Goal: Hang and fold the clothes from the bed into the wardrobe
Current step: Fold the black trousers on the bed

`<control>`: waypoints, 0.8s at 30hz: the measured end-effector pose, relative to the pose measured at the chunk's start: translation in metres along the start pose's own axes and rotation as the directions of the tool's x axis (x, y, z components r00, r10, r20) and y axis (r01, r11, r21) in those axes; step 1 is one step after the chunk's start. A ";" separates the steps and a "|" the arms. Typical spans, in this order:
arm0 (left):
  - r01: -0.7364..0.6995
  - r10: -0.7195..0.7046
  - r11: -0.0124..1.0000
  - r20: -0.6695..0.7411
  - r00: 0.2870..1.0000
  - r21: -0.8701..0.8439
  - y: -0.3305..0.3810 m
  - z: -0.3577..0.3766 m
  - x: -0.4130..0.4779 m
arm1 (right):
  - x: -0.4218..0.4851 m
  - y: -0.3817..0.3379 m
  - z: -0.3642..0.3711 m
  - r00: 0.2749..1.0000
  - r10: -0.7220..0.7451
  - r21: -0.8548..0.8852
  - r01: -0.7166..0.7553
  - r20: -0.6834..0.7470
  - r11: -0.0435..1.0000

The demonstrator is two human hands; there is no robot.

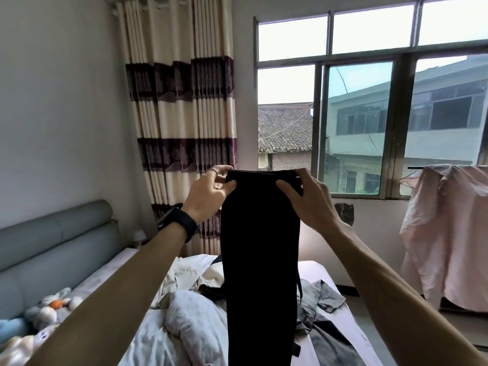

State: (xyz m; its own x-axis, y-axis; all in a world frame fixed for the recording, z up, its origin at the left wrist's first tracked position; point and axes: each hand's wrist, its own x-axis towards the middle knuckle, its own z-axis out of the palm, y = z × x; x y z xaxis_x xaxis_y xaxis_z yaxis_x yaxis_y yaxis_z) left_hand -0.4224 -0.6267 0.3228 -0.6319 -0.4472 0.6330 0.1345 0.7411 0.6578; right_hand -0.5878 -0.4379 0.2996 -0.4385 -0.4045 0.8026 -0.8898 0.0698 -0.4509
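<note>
A black pair of trousers [261, 260] hangs straight down in front of me, folded lengthwise. My left hand [211, 191] pinches its top left corner between thumb and fingers. At the top right corner my right hand [307, 196] grips the waistband the same way. Both arms are raised at chest height over the bed [317, 273]. Beneath the trousers lie several loose clothes: a cream garment [184, 276], a light grey one [190, 323] and a dark grey one [324, 313]. The wardrobe is out of view.
A grey padded headboard [52, 247] and soft toys [45, 313] are at the left. A striped curtain [182, 114] hangs by the window [369, 114]. A pink shirt [449, 233] hangs on a rack at the right.
</note>
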 end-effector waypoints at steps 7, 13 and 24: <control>-0.107 0.089 0.960 -0.082 0.993 -0.260 0.033 -0.008 -0.007 | 0.010 -0.028 -0.030 0.994 -0.079 0.013 0.080 -0.078 0.997; -0.089 0.048 0.878 -0.098 0.994 -0.471 0.059 0.003 0.002 | 0.027 -0.031 -0.053 0.995 -0.011 0.132 0.025 -0.102 0.991; 0.221 -0.181 0.915 0.147 0.972 -0.339 -0.059 0.085 -0.014 | -0.027 0.085 -0.002 0.970 0.131 -0.112 -0.110 0.205 0.988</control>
State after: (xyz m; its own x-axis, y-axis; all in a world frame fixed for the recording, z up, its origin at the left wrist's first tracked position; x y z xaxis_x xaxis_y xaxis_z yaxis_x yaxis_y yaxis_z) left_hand -0.4861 -0.6216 0.2405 -0.7511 -0.4952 0.4367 0.2417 0.4092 0.8798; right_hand -0.6515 -0.4195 0.2406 -0.5160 -0.5698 0.6396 -0.8448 0.2153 -0.4898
